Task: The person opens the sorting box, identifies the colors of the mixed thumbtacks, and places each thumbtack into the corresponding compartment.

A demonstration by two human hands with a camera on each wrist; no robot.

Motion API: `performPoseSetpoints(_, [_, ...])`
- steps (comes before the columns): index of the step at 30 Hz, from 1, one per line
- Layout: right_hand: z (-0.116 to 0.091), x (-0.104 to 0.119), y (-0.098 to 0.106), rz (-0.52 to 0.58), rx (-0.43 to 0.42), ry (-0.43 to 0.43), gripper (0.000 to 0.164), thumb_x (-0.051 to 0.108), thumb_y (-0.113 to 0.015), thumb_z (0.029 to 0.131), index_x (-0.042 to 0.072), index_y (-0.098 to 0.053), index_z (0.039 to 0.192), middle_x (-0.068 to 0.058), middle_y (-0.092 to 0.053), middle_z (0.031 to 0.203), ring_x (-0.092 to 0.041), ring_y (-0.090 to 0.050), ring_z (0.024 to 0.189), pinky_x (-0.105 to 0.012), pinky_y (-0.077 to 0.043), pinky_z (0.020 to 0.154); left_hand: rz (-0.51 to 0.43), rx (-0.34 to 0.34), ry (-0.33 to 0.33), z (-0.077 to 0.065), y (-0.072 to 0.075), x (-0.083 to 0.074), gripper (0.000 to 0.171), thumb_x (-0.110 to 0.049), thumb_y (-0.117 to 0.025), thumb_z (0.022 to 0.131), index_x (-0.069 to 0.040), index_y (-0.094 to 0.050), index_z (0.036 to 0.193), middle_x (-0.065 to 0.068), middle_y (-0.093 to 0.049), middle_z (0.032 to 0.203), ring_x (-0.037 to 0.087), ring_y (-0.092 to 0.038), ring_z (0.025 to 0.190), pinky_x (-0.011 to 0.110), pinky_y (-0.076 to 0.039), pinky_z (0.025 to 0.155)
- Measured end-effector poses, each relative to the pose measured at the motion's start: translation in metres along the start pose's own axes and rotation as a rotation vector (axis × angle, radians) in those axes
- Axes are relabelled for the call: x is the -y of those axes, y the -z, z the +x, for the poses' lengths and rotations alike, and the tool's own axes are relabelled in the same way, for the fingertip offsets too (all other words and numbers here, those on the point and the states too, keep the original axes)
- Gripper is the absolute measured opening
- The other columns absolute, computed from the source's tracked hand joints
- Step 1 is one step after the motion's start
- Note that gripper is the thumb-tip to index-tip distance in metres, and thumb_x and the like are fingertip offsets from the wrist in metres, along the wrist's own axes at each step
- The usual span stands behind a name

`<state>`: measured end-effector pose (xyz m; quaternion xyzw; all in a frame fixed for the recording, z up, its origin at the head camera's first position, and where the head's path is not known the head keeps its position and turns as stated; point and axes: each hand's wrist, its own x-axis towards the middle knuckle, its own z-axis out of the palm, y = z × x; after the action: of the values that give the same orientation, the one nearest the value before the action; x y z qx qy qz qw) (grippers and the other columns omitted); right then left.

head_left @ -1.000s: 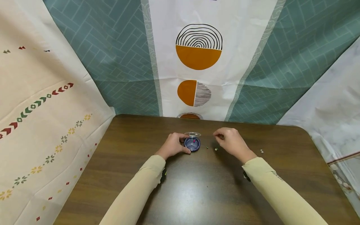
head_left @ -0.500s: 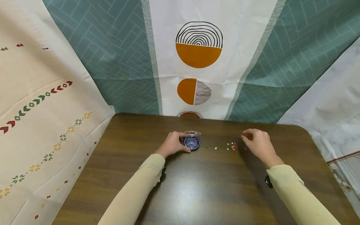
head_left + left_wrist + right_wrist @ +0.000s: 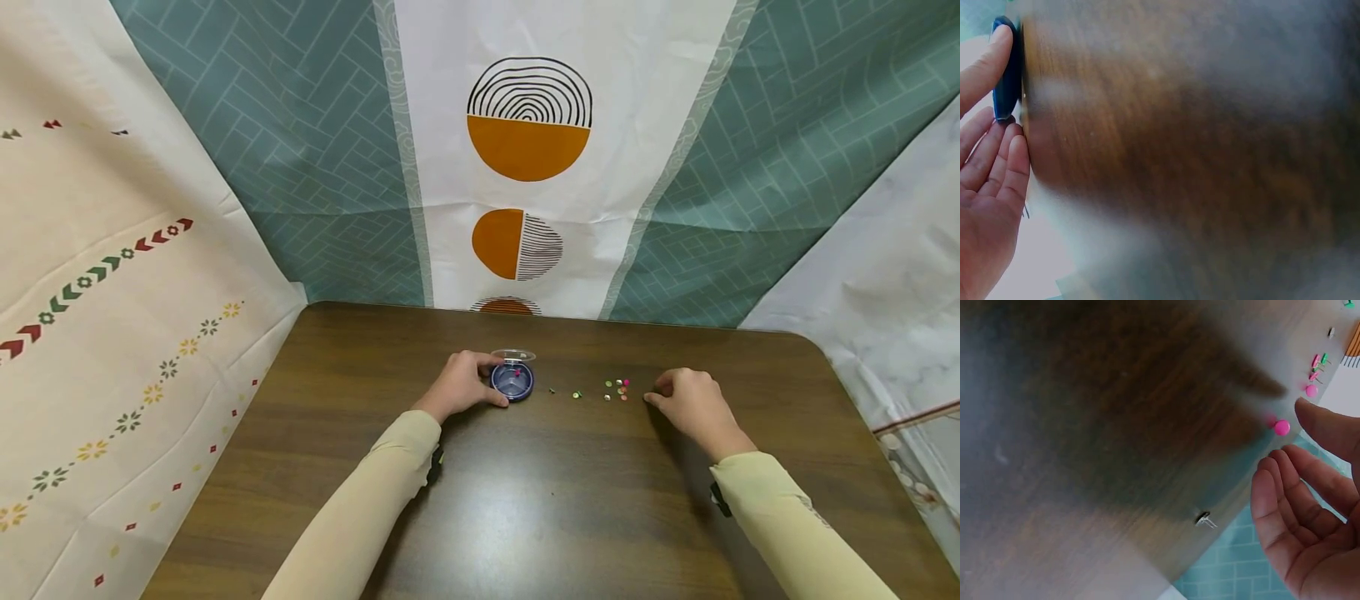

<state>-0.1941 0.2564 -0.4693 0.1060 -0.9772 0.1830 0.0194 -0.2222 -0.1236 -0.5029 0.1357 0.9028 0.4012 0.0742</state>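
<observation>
A small round blue case (image 3: 512,382) with a clear lid (image 3: 514,355) raised stands on the table. It has a Y-shaped divider, and a pink spot shows inside. My left hand (image 3: 467,385) grips its left side between thumb and fingers; the left wrist view shows the case (image 3: 1006,75) edge-on. To the right, my right hand (image 3: 690,404) is low over the table. In the right wrist view, a pink round-headed paper fastener (image 3: 1282,427) lies between the parted thumb and fingertips (image 3: 1300,409), with gaps visible. The head view hides that fastener behind the hand.
Several coloured paper fasteners (image 3: 623,390) lie between the case and my right hand, with green ones (image 3: 577,395) nearer the case. One with two prongs (image 3: 1205,519) lies beyond the right fingers. Patterned cloths hang behind the wooden table (image 3: 480,533).
My right hand has moved right, away from beside the case, uncovering the fasteners, then lowered and come over a pink one. My left hand stays on the case.
</observation>
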Motion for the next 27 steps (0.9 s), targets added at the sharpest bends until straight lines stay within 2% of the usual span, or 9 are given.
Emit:
performPoseSetpoints(10, [-0.002, 0.003, -0.004, -0.004, 0.056, -0.028, 0.012, 0.021, -0.071, 0.080, 0.009, -0.069, 0.081, 0.005, -0.062, 0.072, -0.018, -0.058, 0.069, -0.042, -0.046, 0.065, 0.008, -0.001, 0.004, -0.001, 0.000, -0.002, 0.067, -0.034, -0.089, 0.055, -0.020, -0.065, 0.116, -0.009, -0.060, 0.102, 0.007, -0.053, 0.087, 0.022, -0.044, 0.074])
performPoseSetpoints(17, [-0.002, 0.003, -0.008, -0.028, 0.051, -0.007, 0.005, 0.016, -0.069, 0.081, 0.013, -0.070, 0.078, 0.003, -0.063, 0.076, -0.020, -0.059, 0.070, -0.043, -0.047, 0.065, 0.001, 0.000, -0.007, -0.001, 0.000, -0.002, 0.066, -0.034, -0.089, 0.055, -0.020, -0.065, 0.115, -0.009, -0.061, 0.102, 0.008, -0.054, 0.086, 0.023, -0.044, 0.074])
performPoseSetpoints(27, [-0.001, 0.004, -0.011, -0.027, 0.026, 0.001, 0.004, 0.012, -0.069, 0.080, 0.013, -0.069, 0.076, 0.001, -0.064, 0.076, -0.021, -0.059, 0.070, -0.042, -0.047, 0.064, 0.017, -0.010, -0.020, -0.001, 0.000, 0.001, 0.067, -0.036, -0.089, 0.054, -0.021, -0.066, 0.114, -0.010, -0.061, 0.099, 0.007, -0.053, 0.086, 0.023, -0.044, 0.074])
